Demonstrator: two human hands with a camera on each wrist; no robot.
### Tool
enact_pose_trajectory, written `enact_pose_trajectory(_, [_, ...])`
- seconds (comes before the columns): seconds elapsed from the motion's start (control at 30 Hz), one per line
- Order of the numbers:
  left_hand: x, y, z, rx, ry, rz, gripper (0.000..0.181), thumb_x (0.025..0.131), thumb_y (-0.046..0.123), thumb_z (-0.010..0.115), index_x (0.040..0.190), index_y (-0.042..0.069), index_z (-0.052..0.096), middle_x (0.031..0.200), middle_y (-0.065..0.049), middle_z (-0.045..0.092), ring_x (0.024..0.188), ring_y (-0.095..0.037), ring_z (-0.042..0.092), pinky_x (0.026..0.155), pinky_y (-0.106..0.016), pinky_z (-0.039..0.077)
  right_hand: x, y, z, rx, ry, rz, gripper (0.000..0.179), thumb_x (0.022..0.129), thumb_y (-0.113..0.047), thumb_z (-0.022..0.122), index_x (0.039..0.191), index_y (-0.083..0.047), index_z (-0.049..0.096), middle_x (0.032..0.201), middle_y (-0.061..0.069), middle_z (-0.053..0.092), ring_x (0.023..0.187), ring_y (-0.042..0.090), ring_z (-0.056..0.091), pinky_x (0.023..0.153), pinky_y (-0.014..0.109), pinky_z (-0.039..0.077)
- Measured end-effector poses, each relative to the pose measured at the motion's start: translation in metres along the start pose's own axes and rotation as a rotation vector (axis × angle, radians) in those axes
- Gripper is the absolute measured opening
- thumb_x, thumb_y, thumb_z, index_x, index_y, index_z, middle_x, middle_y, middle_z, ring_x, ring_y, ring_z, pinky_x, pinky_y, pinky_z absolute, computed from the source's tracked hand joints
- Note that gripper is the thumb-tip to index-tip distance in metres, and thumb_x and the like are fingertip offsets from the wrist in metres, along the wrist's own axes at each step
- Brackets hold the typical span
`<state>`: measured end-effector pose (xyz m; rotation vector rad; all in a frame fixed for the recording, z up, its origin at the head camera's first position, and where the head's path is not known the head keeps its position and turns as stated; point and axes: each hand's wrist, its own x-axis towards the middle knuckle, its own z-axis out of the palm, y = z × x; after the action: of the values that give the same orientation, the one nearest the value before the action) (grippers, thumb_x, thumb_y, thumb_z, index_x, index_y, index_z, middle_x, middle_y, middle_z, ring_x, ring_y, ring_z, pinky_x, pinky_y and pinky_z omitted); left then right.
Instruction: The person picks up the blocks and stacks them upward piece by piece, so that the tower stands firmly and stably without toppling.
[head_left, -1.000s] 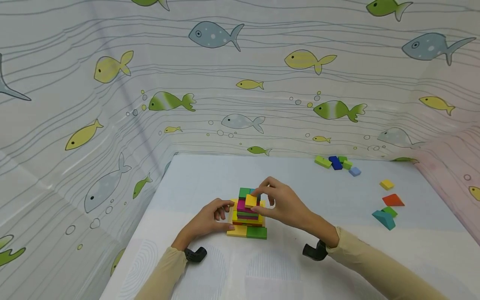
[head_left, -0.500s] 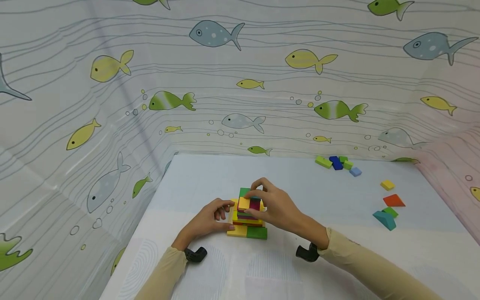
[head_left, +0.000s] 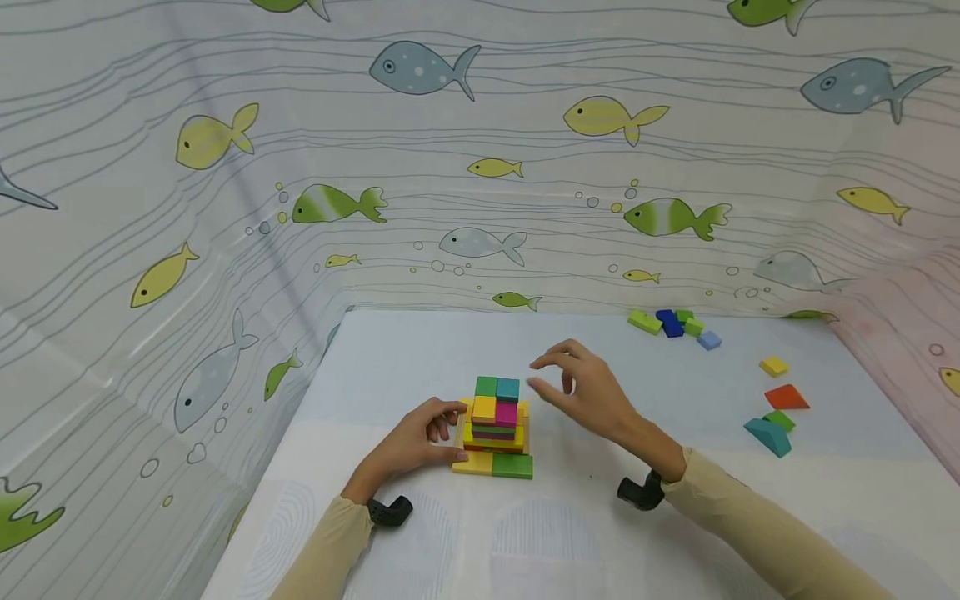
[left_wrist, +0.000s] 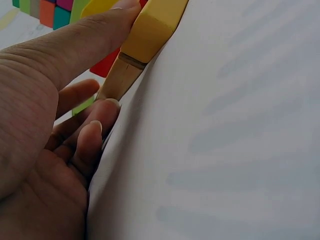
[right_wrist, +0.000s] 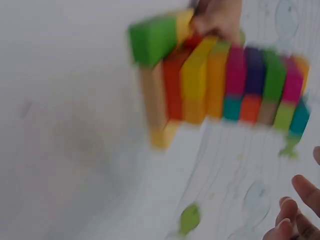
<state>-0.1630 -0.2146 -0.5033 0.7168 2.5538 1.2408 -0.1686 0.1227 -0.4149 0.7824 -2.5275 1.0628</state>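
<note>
A tower of coloured blocks (head_left: 495, 433) stands on the table, with layers stacked on a wider base. Yellow (head_left: 484, 408), magenta (head_left: 506, 414), green (head_left: 486, 386) and teal (head_left: 507, 389) blocks form its top. My left hand (head_left: 417, 435) steadies the base from the left, thumb at the front and index finger further back. In the left wrist view, the thumb lies against the yellow base block (left_wrist: 155, 30); other fingers curl beside a bare-wood block (left_wrist: 120, 77). My right hand (head_left: 585, 387) hovers right of the tower, thumb and index parted, holding nothing.
Green and dark blue blocks (head_left: 670, 323) and a light blue one (head_left: 709, 340) lie at the back right. Nearer on the right are yellow (head_left: 774, 366), red (head_left: 787, 397), green (head_left: 780, 420) and teal (head_left: 768, 437) pieces. A fish-patterned curtain (head_left: 420, 150) surrounds the table.
My right hand carried the yellow block left onto the tower's front top, let it go and drew back up and right. My left hand has stayed at the base.
</note>
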Motion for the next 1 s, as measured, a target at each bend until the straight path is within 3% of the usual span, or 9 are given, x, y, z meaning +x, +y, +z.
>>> enact_pose_trajectory(0.17, [-0.002,0.000,-0.001,-0.002,0.003,-0.007,0.071,0.080,0.044,0.089,0.140,0.023,0.058,0.112,0.004,0.056,0.087,-0.017,0.054,0.077,-0.028,0.046,-0.001,0.064,-0.020,-0.051,0.066,0.142,0.024,0.096,-0.025,0.076,0.113,-0.008,0.076,0.109,0.009,0.068,0.071,0.016,0.054,0.060,0.031,0.046])
enact_pose_trajectory(0.3, [-0.003,0.000,-0.002,0.000,0.004,-0.007,0.071,0.080,0.045,0.089,0.140,0.023,0.058,0.112,0.004,0.056,0.087,-0.017,0.054,0.077,-0.028,0.046,-0.008,0.120,-0.040,-0.081,0.110,0.306,0.029,0.099,-0.027,0.072,0.117,-0.004,0.074,0.110,0.014,0.068,0.075,0.023,0.059,0.064,0.034,0.047])
enact_pose_trajectory(0.5, [-0.004,0.000,-0.002,-0.011,-0.002,-0.004,0.071,0.080,0.045,0.089,0.141,0.023,0.058,0.113,0.004,0.056,0.088,-0.017,0.054,0.078,-0.028,0.046,-0.025,0.181,-0.073,-0.119,0.147,0.560,0.045,0.103,-0.038,0.064,0.127,0.000,0.068,0.119,0.021,0.064,0.100,0.036,0.059,0.078,0.043,0.047])
enact_pose_trajectory(0.7, [-0.002,0.000,-0.002,-0.011,-0.002,0.003,0.072,0.081,0.043,0.089,0.142,0.023,0.057,0.114,0.003,0.056,0.089,-0.017,0.054,0.079,-0.028,0.046,-0.033,0.211,-0.097,-0.120,0.194,0.695,0.049,0.103,-0.032,0.063,0.134,0.005,0.062,0.129,0.032,0.057,0.123,0.049,0.046,0.098,0.061,0.035])
enact_pose_trajectory(0.9, [0.000,-0.002,-0.002,-0.002,-0.007,0.005,0.072,0.081,0.042,0.089,0.142,0.022,0.057,0.114,0.004,0.055,0.089,-0.016,0.054,0.079,-0.027,0.046,-0.041,0.227,-0.109,-0.109,0.112,0.831,0.065,0.104,-0.038,0.060,0.148,0.008,0.045,0.144,0.039,0.037,0.130,0.056,0.033,0.105,0.065,0.035])
enact_pose_trajectory(1.0, [0.000,0.000,-0.002,-0.004,-0.010,0.003,0.072,0.081,0.042,0.089,0.142,0.021,0.057,0.114,0.003,0.056,0.088,-0.016,0.053,0.079,-0.027,0.046,-0.043,0.230,-0.110,-0.108,0.084,0.868,0.067,0.104,-0.036,0.059,0.150,0.009,0.041,0.146,0.039,0.037,0.130,0.055,0.034,0.106,0.063,0.038])
